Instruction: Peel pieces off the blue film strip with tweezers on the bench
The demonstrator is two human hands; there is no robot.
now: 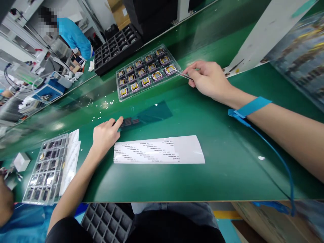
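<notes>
Right hand (209, 79): nearly closed, thumb and fingers pinch slim metal tweezers (184, 75).
Tweezers' direction: long axis slants leftward, slightly away from the worktop (157, 185) front edge; the tips are at a squarish component (170, 69) (contact I cannot tell), by the near right corner of the clear plastic tray (149, 88).
Left hand: (106, 133) fingers bent, partly gathered, touching the film's left end; whether it grips, I cannot tell.
Teal film (158, 112): thin, glossy, bearing dark pieces (131, 121); its long axis rises rightward from the front edge.
White sheet (188, 150): smooth, printed, nearly parallel with that edge.
</notes>
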